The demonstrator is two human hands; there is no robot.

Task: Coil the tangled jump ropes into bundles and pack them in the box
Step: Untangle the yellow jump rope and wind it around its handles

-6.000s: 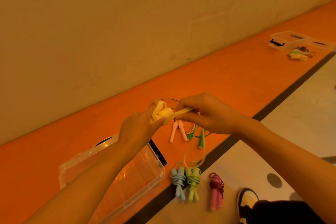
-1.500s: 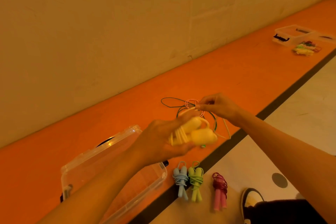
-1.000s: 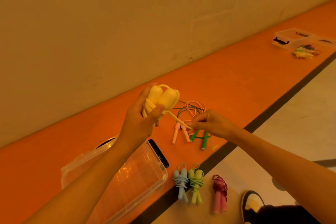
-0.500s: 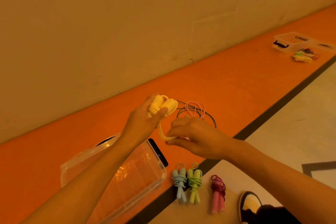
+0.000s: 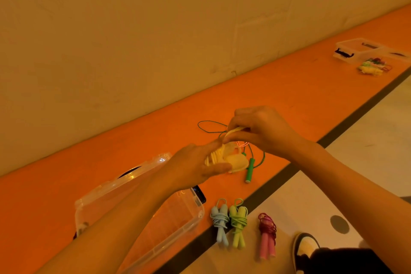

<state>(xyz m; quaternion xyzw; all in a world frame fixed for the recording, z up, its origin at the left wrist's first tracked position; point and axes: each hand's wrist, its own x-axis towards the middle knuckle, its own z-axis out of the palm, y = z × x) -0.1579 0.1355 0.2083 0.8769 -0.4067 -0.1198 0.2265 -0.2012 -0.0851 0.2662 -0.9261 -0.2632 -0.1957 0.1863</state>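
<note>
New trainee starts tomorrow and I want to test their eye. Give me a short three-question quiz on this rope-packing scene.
1. True or false: the clear box already holds coiled ropes.
2. How many finished bundles lie on the floor by the box? A) two B) three C) five
3. Fill in: the left hand grips the ___ rope's handles while the right hand pulls its cord.

Key: 1 false, no bundle shows in it. 2 B: blue bundle, light green bundle, pink bundle. 3 yellow, the yellow rope.
</note>
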